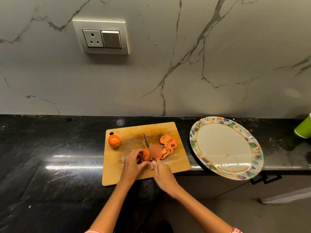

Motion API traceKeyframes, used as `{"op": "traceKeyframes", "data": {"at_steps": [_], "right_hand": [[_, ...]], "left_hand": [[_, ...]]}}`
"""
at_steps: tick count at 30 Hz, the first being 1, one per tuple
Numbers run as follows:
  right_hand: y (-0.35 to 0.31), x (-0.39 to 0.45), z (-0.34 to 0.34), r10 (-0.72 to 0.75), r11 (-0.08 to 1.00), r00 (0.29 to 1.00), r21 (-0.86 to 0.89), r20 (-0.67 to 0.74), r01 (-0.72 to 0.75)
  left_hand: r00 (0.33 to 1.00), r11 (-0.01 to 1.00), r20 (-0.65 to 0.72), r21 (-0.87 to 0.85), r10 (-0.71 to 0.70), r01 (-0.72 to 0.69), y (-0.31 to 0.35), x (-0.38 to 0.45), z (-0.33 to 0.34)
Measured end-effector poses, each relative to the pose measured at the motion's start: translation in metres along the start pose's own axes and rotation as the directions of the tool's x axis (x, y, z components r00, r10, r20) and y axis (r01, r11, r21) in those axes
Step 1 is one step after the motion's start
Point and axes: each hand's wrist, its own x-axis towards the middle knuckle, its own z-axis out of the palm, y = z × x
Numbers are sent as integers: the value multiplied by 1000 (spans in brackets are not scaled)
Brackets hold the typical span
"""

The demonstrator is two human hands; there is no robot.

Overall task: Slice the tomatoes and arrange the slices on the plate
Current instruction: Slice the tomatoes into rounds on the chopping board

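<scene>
Head view: tomato slicing in progress on the cutting board (131, 175)

Left hand (133, 163) is gripping the half-cut tomato (146, 155), steadying it for the blade; right hand (162, 172) is grasping the knife (146, 142), cutting downward. Finished slices (168, 145) are lying right of the blade, a whole tomato (114, 141) is waiting left, and the plate (252, 145) is standing bare just beside the board
</scene>
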Motion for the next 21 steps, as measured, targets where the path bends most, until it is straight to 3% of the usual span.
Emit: {"op": "traceKeyframes", "data": {"at_steps": [7,21], "right_hand": [[-7,8,0,7,1000,1000,-19,20,-7],[-8,10,0,47,998,998,-43,43,-45]], "left_hand": [[998,998,-44,-11,-54,54,4,1,1],[986,984,16,-62,-164,165,2,4,-3]]}}
